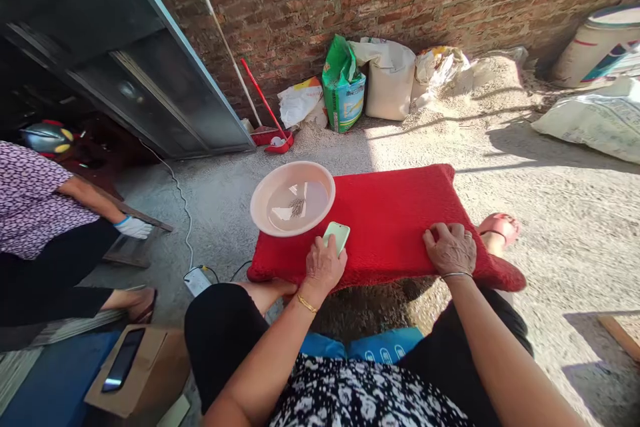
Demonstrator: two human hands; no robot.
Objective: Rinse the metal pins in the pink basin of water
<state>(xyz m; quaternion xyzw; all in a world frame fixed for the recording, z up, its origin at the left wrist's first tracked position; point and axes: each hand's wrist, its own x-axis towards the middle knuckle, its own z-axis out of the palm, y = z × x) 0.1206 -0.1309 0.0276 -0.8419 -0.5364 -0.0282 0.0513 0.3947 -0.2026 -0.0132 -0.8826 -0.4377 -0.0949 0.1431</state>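
Note:
A thick red cloth point(390, 213) covers a low bench or table in front of my knees. My left hand point(324, 263) grips a pale green flat object with rounded corners point(338, 233), pressed low over the cloth; a small dark spot shows near its far end. Just beyond it, a pale pink basin point(257, 217) of water stands on the cloth's left part, with bright reflections on the surface. Toward the right end, my right hand point(453, 253) bears down on the cloth, its fingers bent into the pile.
At left a seated person's gloved hand point(134, 227) rests near a wooden bench. A power strip point(197, 280) with a white cord lies on the floor. A phone point(124, 359) sits on a cardboard box point(163, 363). Sacks point(390, 83) and a red dustpan point(280, 143) stand along the brick wall.

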